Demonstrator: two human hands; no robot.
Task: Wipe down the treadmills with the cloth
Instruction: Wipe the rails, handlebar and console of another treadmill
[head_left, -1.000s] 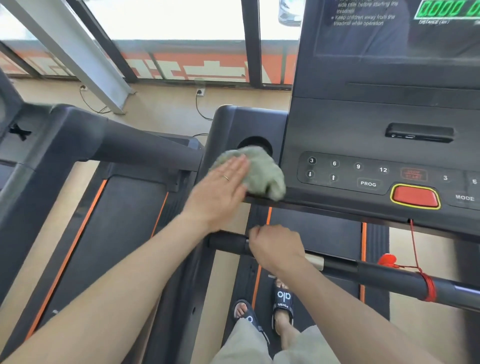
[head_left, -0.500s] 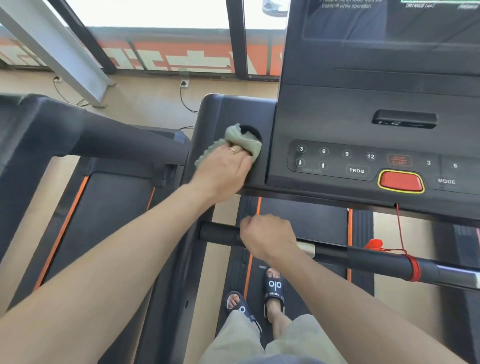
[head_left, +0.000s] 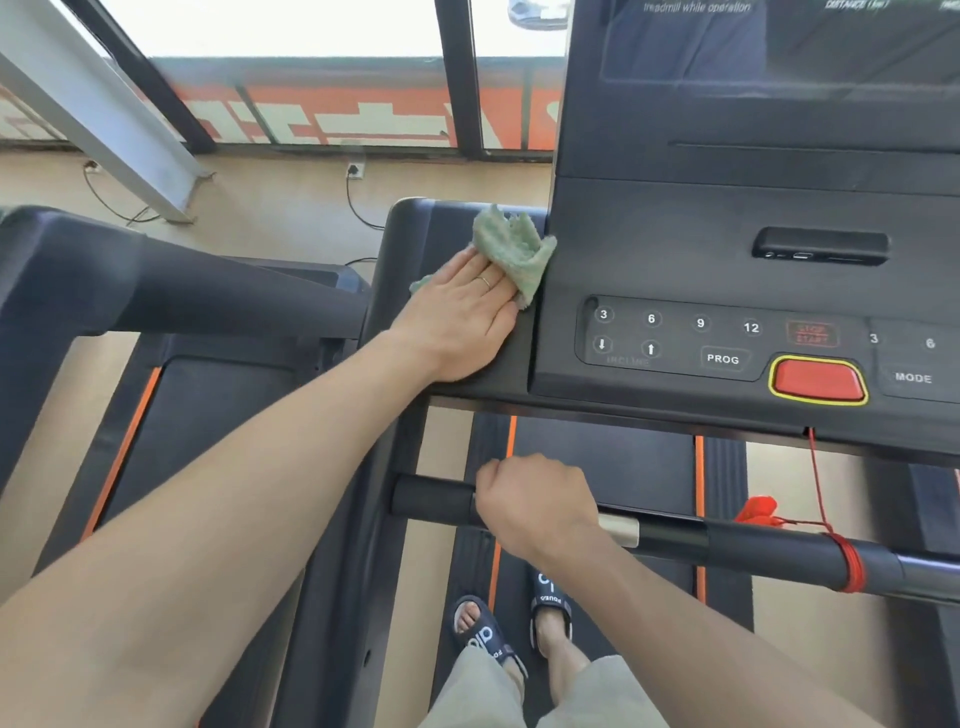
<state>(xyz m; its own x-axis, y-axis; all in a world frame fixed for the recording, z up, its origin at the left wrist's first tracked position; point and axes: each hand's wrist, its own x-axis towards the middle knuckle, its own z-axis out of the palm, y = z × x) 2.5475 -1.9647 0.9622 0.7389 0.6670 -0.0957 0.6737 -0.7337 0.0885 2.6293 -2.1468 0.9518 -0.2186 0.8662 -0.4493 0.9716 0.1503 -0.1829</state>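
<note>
Bright daylight reaches you from the blown-out window (head_left: 291, 26) ahead. The dark treadmill (head_left: 727, 218) carries faint reflections on its screen. Your view bows at the edges and looks slightly soft.

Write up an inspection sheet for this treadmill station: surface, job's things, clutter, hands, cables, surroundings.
Surface: black side panel of the console, left of the keypad; no dirt can be made out.
Job's things: green cloth, bunched on the side panel against the console's edge.
Clutter: nothing seen.
Hands: left hand lies flat on the cloth, pressing it down; right hand grips the handlebar.
Cables: red cord runs from the console's underside to the handlebar and is wound round it; a dark cable hangs from a wall socket.
Surroundings: second treadmill on the left, windows ahead, sandals on the deck.
</note>
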